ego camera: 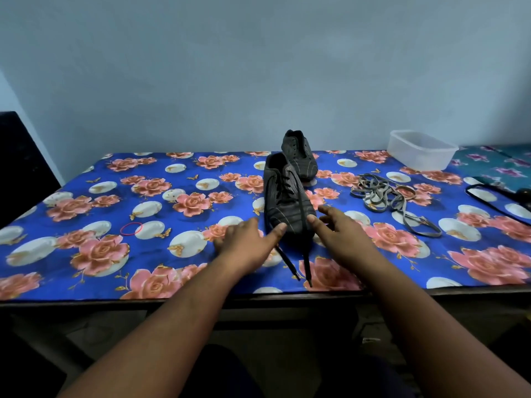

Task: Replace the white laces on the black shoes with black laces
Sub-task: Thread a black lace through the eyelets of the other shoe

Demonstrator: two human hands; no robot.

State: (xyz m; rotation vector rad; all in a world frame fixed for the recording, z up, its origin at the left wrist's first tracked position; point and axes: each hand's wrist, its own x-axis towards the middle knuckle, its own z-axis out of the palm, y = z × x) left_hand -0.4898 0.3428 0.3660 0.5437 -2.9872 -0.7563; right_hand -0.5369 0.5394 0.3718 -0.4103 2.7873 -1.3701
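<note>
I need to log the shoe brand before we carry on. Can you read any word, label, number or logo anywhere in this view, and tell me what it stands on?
None: no text can be read anywhere.
Near shoe: only pale stripes, no brand or number visible.
Far shoe: stripes and eyelets, no readable mark.
Plastic container: no label showing.
Tablecloth: flower print only, no words.

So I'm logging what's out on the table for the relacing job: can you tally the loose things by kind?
Black shoes: 2, near shoe, far shoe
Heap of pale laces: 1
Clear plastic tub: 1
Red rubber band: 1
Total: 5
</note>
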